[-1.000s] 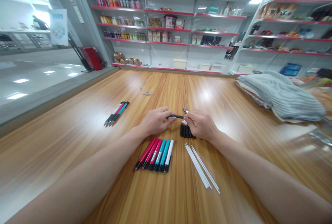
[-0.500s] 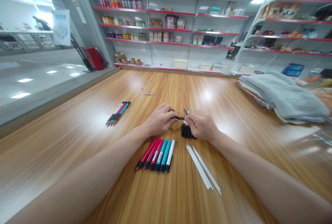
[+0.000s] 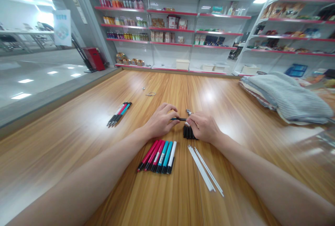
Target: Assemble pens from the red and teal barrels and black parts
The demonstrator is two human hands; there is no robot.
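Observation:
My left hand [image 3: 159, 123] and my right hand [image 3: 202, 126] meet over the wooden table [image 3: 78, 138], both pinched on one pen [image 3: 180, 119] with a teal barrel and black tip, held level between them. Under my right hand lie several black pen parts [image 3: 187, 132] in a row. In front of my left wrist lies a row of red, teal and white pen barrels [image 3: 158, 156]. Thin white refills [image 3: 204, 170] lie fanned out beside my right forearm. A few assembled pens [image 3: 119, 113] rest to the far left.
A small metal piece [image 3: 188, 111] lies just beyond my hands, and a ring-like bit [image 3: 150, 94] farther off. Folded grey and striped cloths [image 3: 285, 95] are stacked at the right. Shop shelves with red edges [image 3: 172, 29] stand behind the table.
My hands have drawn a little closer together on the pen, so less of it shows between them. Everything else on the table lies as before.

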